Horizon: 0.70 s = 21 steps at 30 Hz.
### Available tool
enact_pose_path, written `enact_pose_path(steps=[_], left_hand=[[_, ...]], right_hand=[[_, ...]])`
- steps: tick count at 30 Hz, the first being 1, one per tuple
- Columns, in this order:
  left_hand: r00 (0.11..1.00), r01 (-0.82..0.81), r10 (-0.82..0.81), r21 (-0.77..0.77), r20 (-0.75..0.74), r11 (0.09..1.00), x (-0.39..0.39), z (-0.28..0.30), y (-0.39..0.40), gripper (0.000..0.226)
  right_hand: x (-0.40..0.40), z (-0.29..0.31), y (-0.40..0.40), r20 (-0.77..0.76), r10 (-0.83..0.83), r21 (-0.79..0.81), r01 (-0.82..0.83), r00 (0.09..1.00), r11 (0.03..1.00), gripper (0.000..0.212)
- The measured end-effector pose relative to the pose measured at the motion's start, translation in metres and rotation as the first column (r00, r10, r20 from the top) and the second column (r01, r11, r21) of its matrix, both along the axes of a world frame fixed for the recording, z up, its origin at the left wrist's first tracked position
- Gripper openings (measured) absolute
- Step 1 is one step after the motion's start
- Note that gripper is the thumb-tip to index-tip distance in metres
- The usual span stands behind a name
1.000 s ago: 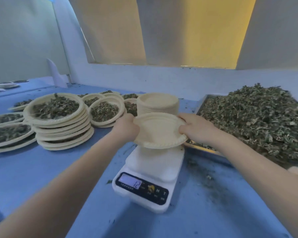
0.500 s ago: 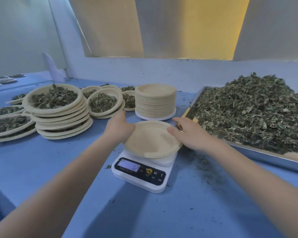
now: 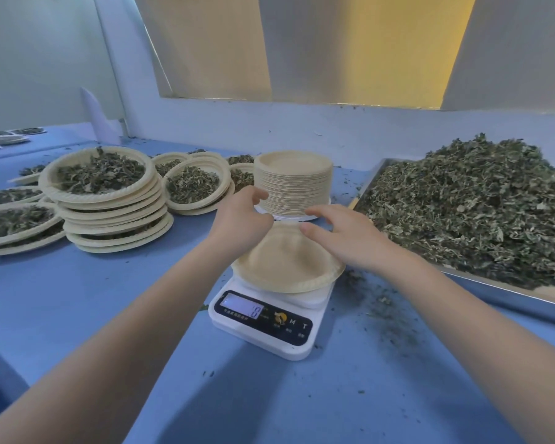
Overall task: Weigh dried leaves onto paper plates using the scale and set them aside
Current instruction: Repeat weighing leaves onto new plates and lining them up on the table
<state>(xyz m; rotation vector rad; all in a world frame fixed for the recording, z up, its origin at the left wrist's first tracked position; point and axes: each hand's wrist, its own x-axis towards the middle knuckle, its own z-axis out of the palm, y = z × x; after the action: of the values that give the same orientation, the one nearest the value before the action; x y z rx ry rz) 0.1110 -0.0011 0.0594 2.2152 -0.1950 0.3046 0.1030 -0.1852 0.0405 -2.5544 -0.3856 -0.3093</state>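
On the blue surface, a heaped tray of dried leaves sits right of the scale, where an empty paper plate rests beneath my left hand and right hand, both loosely spread, holding nothing; next, I judge, leaves.

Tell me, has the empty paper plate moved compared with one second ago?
Yes. The empty plate has come down from the hands onto the scale, in front of the plate stack.

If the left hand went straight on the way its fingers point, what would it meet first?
Most likely the stack of empty plates: the left hand points at its near side, though depth is unclear.
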Motion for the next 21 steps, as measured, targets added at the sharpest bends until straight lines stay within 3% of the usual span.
enact_pose_path(steps=[10,14,21], left_hand=[[0.999,0.012,-0.011,-0.006,0.046,1.000,-0.005,-0.006,0.003,0.042],[0.990,0.094,-0.098,0.043,0.098,0.995,-0.006,0.008,-0.038,0.046],[0.966,0.249,-0.257,0.195,0.018,0.949,0.001,0.032,-0.124,0.041]], right_hand=[[-0.013,0.005,0.000,-0.089,0.107,-0.002,-0.108,0.990,0.994,0.072],[-0.016,0.016,-0.014,-0.088,0.052,0.022,-0.051,0.995,0.998,0.068],[-0.048,0.025,-0.073,-0.055,-0.022,0.128,0.029,0.998,0.991,0.046]])
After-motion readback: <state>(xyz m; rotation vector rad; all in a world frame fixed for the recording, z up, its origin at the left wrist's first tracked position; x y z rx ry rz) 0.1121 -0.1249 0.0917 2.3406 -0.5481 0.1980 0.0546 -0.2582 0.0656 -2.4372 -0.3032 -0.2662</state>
